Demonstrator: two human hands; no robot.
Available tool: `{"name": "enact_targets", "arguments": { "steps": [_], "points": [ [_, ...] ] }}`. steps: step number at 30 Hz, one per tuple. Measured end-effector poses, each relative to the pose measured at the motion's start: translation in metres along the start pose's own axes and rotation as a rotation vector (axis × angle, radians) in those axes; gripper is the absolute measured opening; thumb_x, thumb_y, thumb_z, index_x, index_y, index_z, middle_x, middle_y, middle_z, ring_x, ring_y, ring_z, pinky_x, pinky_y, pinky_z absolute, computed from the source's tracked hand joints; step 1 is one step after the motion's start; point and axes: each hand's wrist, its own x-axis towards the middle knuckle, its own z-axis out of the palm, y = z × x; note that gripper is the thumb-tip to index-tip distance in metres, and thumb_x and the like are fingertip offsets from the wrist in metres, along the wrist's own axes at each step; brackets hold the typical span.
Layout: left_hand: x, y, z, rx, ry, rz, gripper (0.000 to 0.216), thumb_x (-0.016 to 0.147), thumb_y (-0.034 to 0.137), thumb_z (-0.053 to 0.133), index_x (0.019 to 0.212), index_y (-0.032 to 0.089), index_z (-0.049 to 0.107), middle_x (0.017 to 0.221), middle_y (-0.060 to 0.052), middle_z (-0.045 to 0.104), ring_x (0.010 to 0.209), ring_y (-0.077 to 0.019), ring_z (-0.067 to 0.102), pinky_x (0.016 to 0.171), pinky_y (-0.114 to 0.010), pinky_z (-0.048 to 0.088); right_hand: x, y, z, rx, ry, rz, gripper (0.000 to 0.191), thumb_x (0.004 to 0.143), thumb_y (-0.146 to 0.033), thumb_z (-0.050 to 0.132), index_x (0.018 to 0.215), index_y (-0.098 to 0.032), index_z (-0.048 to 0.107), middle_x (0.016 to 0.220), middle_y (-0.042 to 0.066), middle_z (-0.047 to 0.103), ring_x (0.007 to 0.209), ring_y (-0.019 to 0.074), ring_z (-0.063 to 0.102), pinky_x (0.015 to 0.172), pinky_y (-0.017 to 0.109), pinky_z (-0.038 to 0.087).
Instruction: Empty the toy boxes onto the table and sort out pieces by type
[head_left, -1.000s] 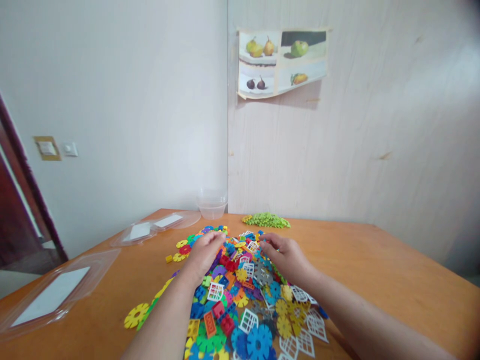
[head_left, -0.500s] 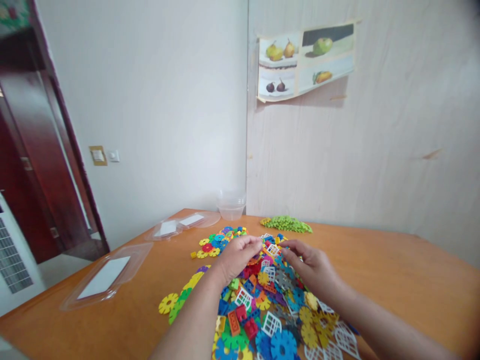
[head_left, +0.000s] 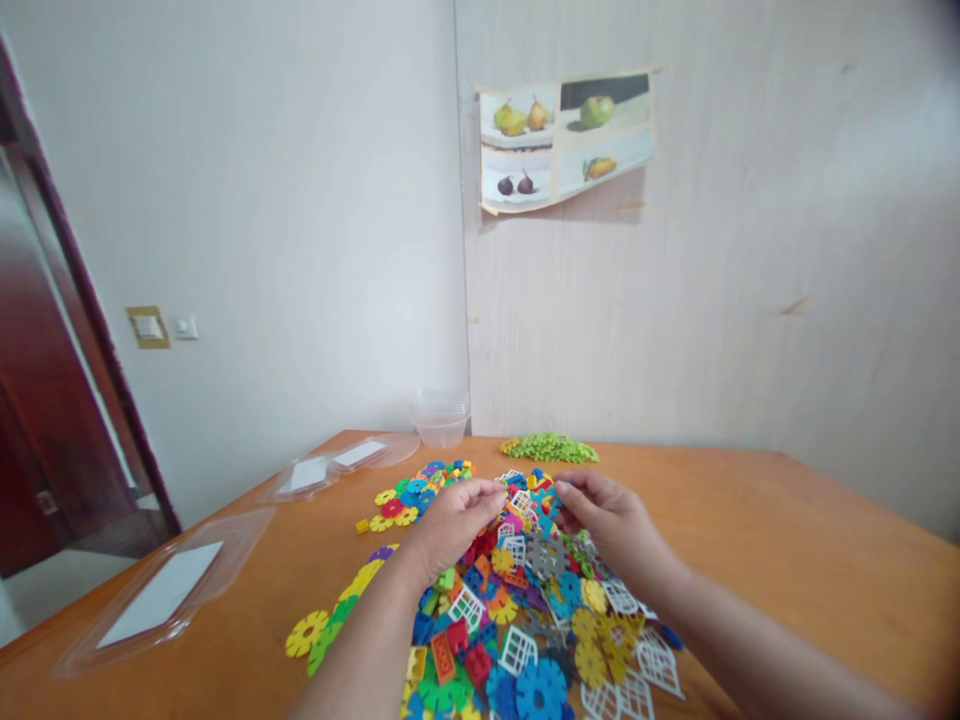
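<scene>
My left hand (head_left: 459, 522) is over the left side of a heap of plastic building pieces, thumb and fingers pinched together. Whatever may be in that pinch is too small to make out. Opposite it, my right hand (head_left: 616, 522) hovers over the heap's right side, thumb against curled fingers; any piece in it is hidden. Between and below the hands lie white lattice window pieces (head_left: 518, 651), a grey notched piece (head_left: 546, 555), an orange brick (head_left: 442, 659), red bricks (head_left: 477, 663) and blue notched discs (head_left: 541, 690).
Yellow and green discs (head_left: 307, 634) lie left of my left forearm. Clear lids (head_left: 161, 595) with white labels rest along the table's left side. Stacked clear tubs (head_left: 440, 418) and a pile of green pieces (head_left: 559, 448) stand at the back, by the wall.
The view has turned right, so the wall and table items appear farther left. My right hand has shifted slightly right over the heap, its fingers more curled. My left hand stays pinched.
</scene>
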Motion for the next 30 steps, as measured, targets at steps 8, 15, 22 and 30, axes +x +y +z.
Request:
{"name": "enact_targets", "arguments": {
  "steps": [8, 15, 22, 30],
  "points": [
    [-0.002, 0.003, 0.002, 0.086, -0.071, 0.044, 0.038, 0.085, 0.050, 0.060, 0.103, 0.019, 0.073, 0.105, -0.005, 0.073, 0.098, -0.0224, 0.064, 0.086, -0.030, 0.047, -0.001, 0.001, 0.002, 0.152, -0.029, 0.118, 0.038, 0.071, -0.054, 0.073, 0.083, -0.019, 0.063, 0.068, 0.002, 0.067, 0.065, 0.0161, 0.067, 0.061, 0.029, 0.056],
    [-0.002, 0.004, 0.002, 0.263, -0.149, 0.130, 0.031, 0.086, 0.046, 0.058, 0.087, 0.019, 0.073, 0.089, -0.002, 0.068, 0.084, -0.0188, 0.059, 0.075, -0.026, 0.043, -0.008, 0.004, 0.011, 0.305, -0.079, 0.183, 0.039, 0.070, -0.049, 0.078, 0.083, -0.018, 0.059, 0.070, 0.000, 0.068, 0.066, 0.0128, 0.067, 0.064, 0.025, 0.056],
    [-0.002, 0.003, 0.001, 0.258, -0.145, 0.072, 0.030, 0.083, 0.045, 0.061, 0.069, 0.018, 0.063, 0.066, 0.003, 0.053, 0.063, -0.0126, 0.044, 0.058, -0.023, 0.033, -0.012, 0.002, 0.013, 0.239, -0.111, 0.125, 0.038, 0.078, -0.054, 0.069, 0.089, -0.018, 0.060, 0.073, 0.000, 0.067, 0.067, 0.0125, 0.064, 0.064, 0.025, 0.051],
    [0.000, 0.000, -0.011, -0.008, 0.066, 0.015, 0.031, 0.080, 0.049, 0.066, 0.081, 0.018, 0.064, 0.078, 0.001, 0.062, 0.076, -0.0154, 0.054, 0.074, -0.026, 0.041, 0.014, 0.037, -0.053, -0.330, 0.242, -0.147, 0.043, 0.087, -0.059, 0.051, 0.088, -0.019, 0.066, 0.078, 0.004, 0.067, 0.077, 0.0197, 0.060, 0.069, 0.030, 0.046]
  ]
}}
